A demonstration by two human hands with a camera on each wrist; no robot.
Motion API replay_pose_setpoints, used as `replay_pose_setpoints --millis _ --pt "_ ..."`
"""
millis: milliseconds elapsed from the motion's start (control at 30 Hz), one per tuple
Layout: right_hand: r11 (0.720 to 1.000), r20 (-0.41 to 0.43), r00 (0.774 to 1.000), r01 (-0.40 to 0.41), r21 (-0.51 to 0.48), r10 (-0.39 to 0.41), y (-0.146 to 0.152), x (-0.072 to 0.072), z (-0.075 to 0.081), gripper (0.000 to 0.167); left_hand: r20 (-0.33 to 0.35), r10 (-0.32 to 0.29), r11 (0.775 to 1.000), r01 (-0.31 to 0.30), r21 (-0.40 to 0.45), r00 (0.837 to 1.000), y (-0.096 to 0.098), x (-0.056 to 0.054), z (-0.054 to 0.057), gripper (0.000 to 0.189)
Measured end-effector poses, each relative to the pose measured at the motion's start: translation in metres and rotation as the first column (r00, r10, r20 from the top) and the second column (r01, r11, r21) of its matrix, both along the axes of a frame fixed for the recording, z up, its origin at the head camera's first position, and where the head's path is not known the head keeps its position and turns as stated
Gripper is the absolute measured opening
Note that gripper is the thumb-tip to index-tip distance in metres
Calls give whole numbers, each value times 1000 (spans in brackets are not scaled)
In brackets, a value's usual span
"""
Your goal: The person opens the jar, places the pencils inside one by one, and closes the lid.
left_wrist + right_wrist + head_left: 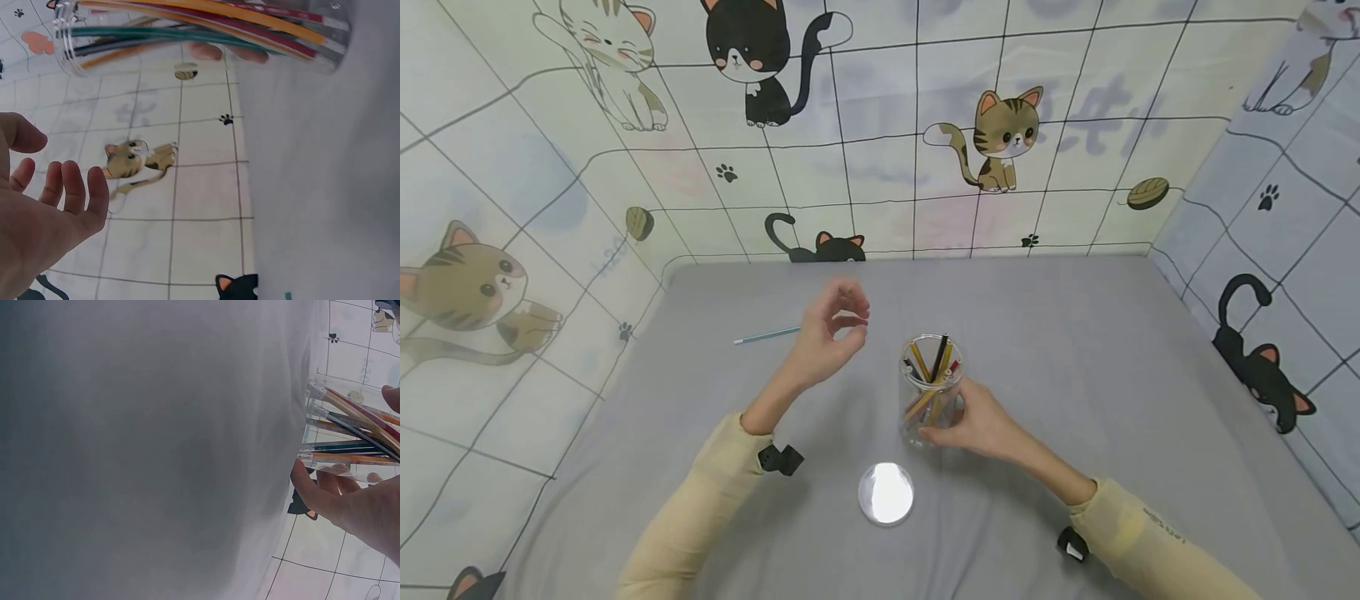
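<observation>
A clear jar [908, 429] of colored pencils [938, 362] stands upright on the grey cloth. My right hand [988, 421] grips it low on its right side, thumb in front and fingers reaching round behind; in the right wrist view the same hand [356, 506] spans the jar's wall. My left hand [829, 342] hovers left of the jar, its fingers loosely bent, apart from the thumb, and holding nothing. Beyond that hand lies a light blue pencil [763, 336], partly hidden behind it. A round clear lid [886, 494] lies flat in front of the jar.
The grey cloth-covered table [1075, 333] meets a back wall sheet [880, 175] printed with cats and grid lines. Similar printed sheets rise at both sides. Small black devices [781, 459] are worn at both sleeve cuffs.
</observation>
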State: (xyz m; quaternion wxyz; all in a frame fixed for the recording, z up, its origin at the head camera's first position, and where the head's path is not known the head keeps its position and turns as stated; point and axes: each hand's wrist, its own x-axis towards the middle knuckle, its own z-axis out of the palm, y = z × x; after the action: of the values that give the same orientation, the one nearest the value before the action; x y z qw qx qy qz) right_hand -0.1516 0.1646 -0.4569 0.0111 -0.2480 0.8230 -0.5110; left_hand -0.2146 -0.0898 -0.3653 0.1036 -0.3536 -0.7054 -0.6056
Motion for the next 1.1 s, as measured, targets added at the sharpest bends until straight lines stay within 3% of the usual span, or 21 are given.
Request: replay_pose_setpoints --millis 200,433,633,1100 --pt "1000 -9 1000 3 20 -3 0 1 1 52 51 56 997 -53 -52 997 -11 -7 -13 34" --pt "999 -40 999 13 52 -11 1 1 1 55 78 102 990 -93 -109 992 -24 -6 -7 35" --pt "998 -34 999 12 55 -10 1 2 2 55 124 148 982 -131 -137 981 -37 -16 -17 35" --pt "998 -31 999 12 59 -10 1 2 3 58 136 195 966 -165 -201 971 -51 -30 -32 34"
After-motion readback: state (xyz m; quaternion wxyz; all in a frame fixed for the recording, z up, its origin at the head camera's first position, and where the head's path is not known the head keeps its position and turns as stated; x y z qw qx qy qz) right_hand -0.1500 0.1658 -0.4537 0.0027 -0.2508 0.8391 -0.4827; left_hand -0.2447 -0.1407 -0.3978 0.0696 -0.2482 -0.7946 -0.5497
